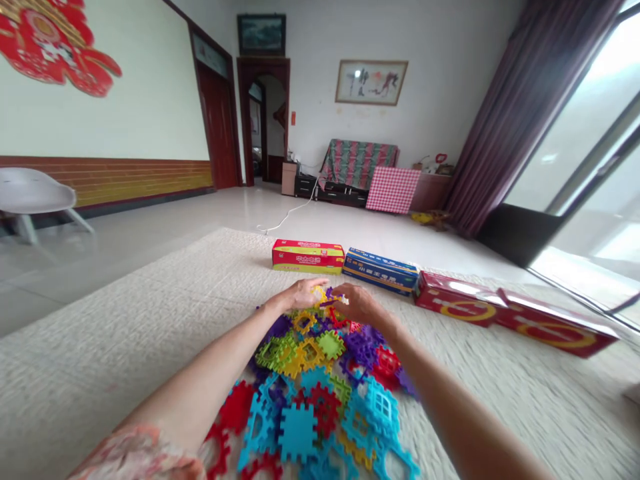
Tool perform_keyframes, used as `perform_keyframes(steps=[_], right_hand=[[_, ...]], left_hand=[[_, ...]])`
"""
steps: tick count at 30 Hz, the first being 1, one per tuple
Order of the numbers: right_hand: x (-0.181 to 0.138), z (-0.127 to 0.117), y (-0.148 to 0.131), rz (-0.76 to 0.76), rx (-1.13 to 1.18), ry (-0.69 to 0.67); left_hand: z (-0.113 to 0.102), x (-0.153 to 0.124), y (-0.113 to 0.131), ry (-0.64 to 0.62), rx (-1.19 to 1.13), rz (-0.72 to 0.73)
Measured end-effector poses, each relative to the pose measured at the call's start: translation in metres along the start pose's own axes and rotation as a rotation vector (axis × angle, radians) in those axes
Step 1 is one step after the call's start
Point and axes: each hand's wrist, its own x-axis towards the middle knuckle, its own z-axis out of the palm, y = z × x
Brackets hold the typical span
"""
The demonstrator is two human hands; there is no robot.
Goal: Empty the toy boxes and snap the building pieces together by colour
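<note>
Both my arms reach forward over a heap of interlocking plastic building pieces (298, 432) in blue, red, yellow, green and purple. At the far end of the heap, my left hand (304, 292) is closed on a yellow building piece (319, 293). Close beside it, my right hand (354, 300) is closed on a purple building piece (331, 302). The two pieces are very near each other; whether they are joined I cannot make out. A green square piece (331, 345) and a purple piece (361, 348) lie loose below my hands.
A red and yellow box (308, 257), a blue box (380, 270) and two dark red boxes (453, 298) stand in a row beyond the heap, on a pale textured mat (165, 320). A white chair (37, 193) stands at left. Windows and a purple curtain (520, 113) are at right.
</note>
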Motion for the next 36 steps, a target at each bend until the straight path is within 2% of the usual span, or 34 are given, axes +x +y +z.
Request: perform_keyframes(steps=[4, 9, 14, 18, 21, 24, 29, 36], right_hand=[[-0.048, -0.014, -0.014, -0.011, 0.057, 0.151], [-0.110, -0.002, -0.061, -0.087, 0.111, 0.159], [-0.152, 0.011, -0.127, -0.201, 0.166, 0.083], [-0.169, 0.024, -0.177, -0.312, 0.169, 0.045], [-0.175, 0.037, -0.198, -0.349, 0.143, -0.005], [-0.175, 0.049, -0.204, -0.323, 0.120, -0.017], [-0.171, 0.055, -0.198, -0.253, 0.070, 0.084], [-0.163, 0.052, -0.182, -0.240, -0.026, 0.115]], left_hand=[[-0.023, -0.051, 0.010, 0.101, 0.015, -0.048], [-0.039, -0.135, 0.004, 0.266, 0.158, -0.238], [-0.034, -0.204, -0.009, 0.367, 0.289, -0.482], [-0.025, -0.238, -0.019, 0.438, 0.348, -0.590], [-0.017, -0.247, -0.020, 0.471, 0.362, -0.625], [-0.007, -0.242, -0.014, 0.482, 0.339, -0.602], [0.013, -0.220, 0.001, 0.550, 0.259, -0.594], [0.027, -0.192, 0.011, 0.700, 0.141, -0.591]])
